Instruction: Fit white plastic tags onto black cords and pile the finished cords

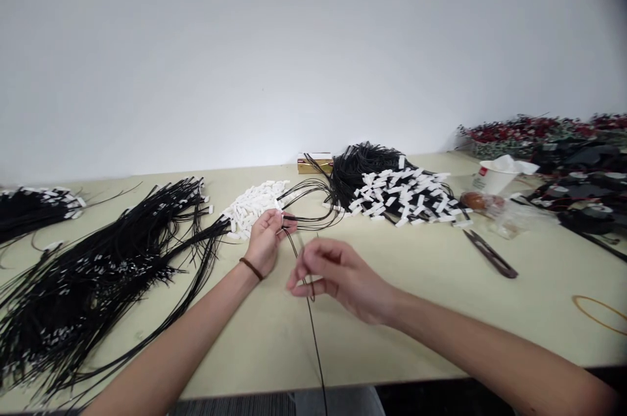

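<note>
My left hand (267, 240), with a brown band on its wrist, is closed on black cables near the middle of the table. A small white connector shows at its fingertips. From there a thin black cable (316, 337) runs down past the table's front edge. My right hand (337, 275) is right of it, blurred, its fingers curled around a looped stretch of thin cable. White connectors (255, 204) lie piled just behind my left hand. Behind and to the right, a bundle of black cables (362, 168) ends in many white connectors (406, 197).
Black cable bundles (112, 253) cover the left side of the table (441, 324). On the right are dark snips (490, 253), a paper cup (492, 177), a plastic bag (514, 220) and a yellow band (600, 311). A gold box (314, 166) stands by the wall.
</note>
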The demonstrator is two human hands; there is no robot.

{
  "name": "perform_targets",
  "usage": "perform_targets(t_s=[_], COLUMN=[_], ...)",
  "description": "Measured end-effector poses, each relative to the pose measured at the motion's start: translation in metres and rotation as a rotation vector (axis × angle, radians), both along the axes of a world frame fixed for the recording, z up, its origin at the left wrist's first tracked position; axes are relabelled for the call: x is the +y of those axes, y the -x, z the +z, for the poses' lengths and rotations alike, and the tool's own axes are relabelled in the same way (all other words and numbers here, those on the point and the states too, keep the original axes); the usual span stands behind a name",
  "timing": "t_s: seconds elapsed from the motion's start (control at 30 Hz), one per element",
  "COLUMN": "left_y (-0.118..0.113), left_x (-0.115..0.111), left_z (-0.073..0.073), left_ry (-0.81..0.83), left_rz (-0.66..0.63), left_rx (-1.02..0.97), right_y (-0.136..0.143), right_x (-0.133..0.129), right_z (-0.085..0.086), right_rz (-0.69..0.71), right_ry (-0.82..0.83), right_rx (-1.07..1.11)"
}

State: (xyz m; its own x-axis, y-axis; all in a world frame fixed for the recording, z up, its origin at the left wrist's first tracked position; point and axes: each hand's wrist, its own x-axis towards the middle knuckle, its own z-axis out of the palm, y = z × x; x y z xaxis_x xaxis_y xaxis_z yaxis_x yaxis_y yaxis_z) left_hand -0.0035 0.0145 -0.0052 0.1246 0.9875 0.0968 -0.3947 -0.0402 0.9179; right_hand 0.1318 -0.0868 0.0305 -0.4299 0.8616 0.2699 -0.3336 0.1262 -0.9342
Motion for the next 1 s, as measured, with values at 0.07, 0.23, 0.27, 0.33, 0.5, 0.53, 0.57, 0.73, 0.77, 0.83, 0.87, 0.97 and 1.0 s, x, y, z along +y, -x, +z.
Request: perform_targets(t_s=[0.07,0.23,0.27,0.33,0.5,0.53,0.57,0.73,0.77,0.83,0.87,0.97,1.0], left_y=[-0.001,-0.001,-0.001,-0.001,0.000,0.000,-0.001,-0.001,-0.001,-0.001,-0.001,-0.001,0.000], left_x=[0.000,-0.005,-0.005,-0.006,-0.007,-0.007,-0.008,-0.009,-0.010,-0.009,-0.009,-0.007,-0.006], left_z=[0.001,0.005,0.006,0.007,0.010,0.011,0.011,0.013,0.012,0.011,0.011,0.008,0.007], left_ry=[0.012,0.042,0.047,0.063,0.100,0.102,0.104,0.102,0.100,0.097,0.095,0.093,0.093], left_rz=[0.000,-0.052,-0.060,-0.071,-0.075,-0.077,-0.080,-0.094,-0.097,-0.103,-0.105,-0.102,-0.099], left_rx=[-0.023,-0.074,-0.080,-0.093,-0.119,-0.116,-0.115,-0.115,-0.113,-0.116,-0.119,-0.122,-0.121], right_y=[0.004,-0.005,-0.008,-0.013,-0.019,-0.018,-0.018,-0.014,-0.014,-0.014,-0.015,-0.016,-0.017], right_x=[-0.004,0.008,0.012,0.021,0.034,0.035,0.035,0.035,0.035,0.035,0.034,0.031,0.030], right_z=[-0.004,-0.014,-0.016,-0.022,-0.035,-0.036,-0.036,-0.037,-0.038,-0.038,-0.038,-0.037,-0.036], right_rz=[-0.012,-0.396,-0.476,-0.584,-0.523,-0.504,-0.493,-0.521,-0.542,-0.582,-0.592,-0.559,-0.536], right_ry=[-0.324,-0.861,-0.876,-0.881,-0.981,-1.005,-1.026,-1.120,-1.144,-1.215,-1.264,-1.440,-1.491], right_rx=[-0.203,-0.473,-0.521,-0.628,-0.754,-0.759,-0.762,-0.766,-0.773,-0.799,-0.816,-0.858,-0.866])
